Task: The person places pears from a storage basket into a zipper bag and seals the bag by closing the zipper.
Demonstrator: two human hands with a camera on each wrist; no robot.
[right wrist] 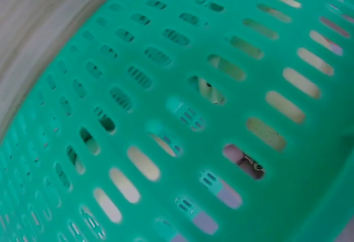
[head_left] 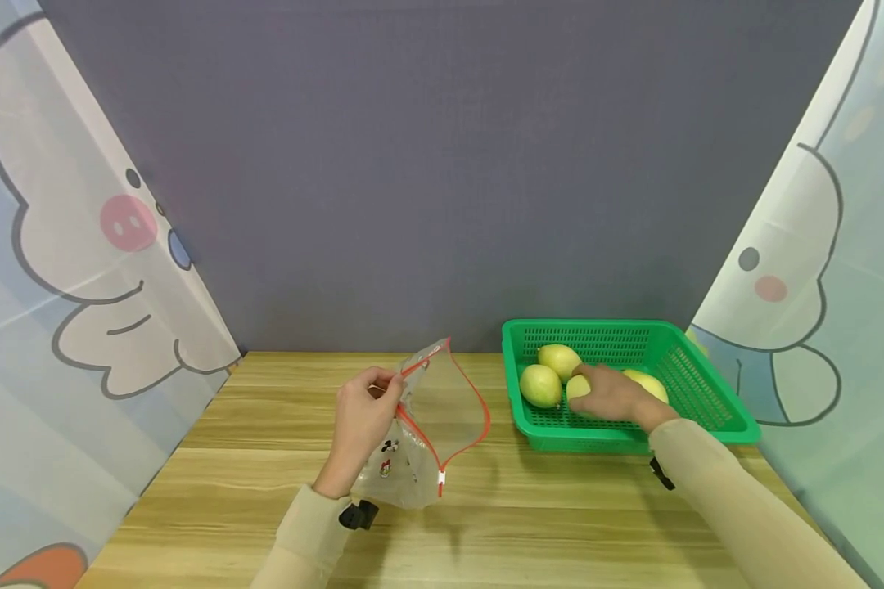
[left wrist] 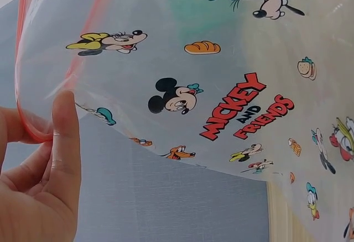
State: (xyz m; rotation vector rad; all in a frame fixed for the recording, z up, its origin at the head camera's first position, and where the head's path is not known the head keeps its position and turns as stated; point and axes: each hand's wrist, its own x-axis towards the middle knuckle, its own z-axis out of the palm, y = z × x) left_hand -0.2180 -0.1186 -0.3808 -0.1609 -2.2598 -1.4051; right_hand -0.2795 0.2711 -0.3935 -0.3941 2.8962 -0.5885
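Note:
My left hand (head_left: 364, 417) pinches the red-edged rim of a clear zip bag (head_left: 394, 474) printed with cartoon figures. The bag hangs above the table with its mouth spread to the right and a white slider at its lower corner. In the left wrist view, the thumb and fingers grip the bag's edge. Over at the green basket (head_left: 629, 442), my right hand (head_left: 613, 395) holds a pale yellow oval fruit (head_left: 578, 388) by its upper right side. Two similar fruits, one in front (head_left: 540, 386) and one behind (head_left: 558, 361), lie left of that hand.
Another yellow fruit (head_left: 650, 384) sits behind the right wrist, partly hidden. The basket stands at the right back of the wooden table (head_left: 265, 442), near a grey wall (head_left: 442, 180). Slotted basket wall (right wrist: 182, 126) fills the right wrist view, hiding that hand. Cartoon-printed curtains flank the table.

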